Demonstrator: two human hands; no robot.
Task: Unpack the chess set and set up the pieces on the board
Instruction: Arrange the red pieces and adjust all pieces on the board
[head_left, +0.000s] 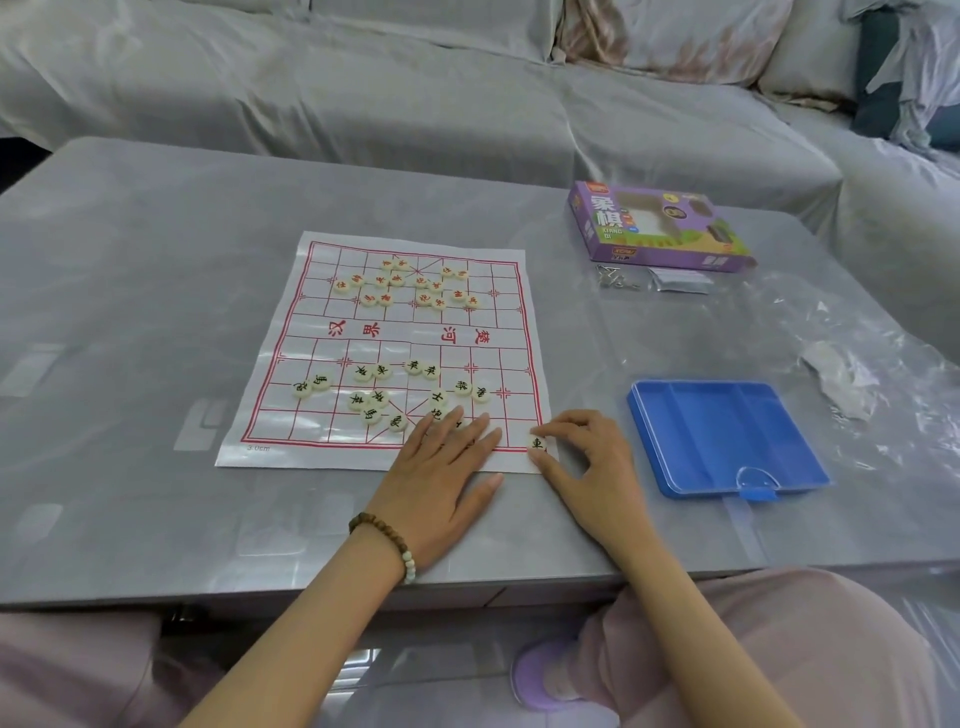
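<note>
Xiangqi board (311, 415), lower-right corner
Lower centre of frame: left hand (447, 467) lies flat on it, fingers spread; right hand (587, 457) pinches a black-lettered piece (536, 444).

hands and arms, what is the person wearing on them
Both forearms are bare, with no sleeves in view. The left hand has a bead bracelet at its wrist: brown wooden-looking beads and a few pale ones. The right hand shows no bracelet or ring.

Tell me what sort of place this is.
Probably a home living room: a cloth-draped sofa runs behind and beside the grey table, cushions sit in its corner, and a paper chess board with its pieces lies on the table.
</note>
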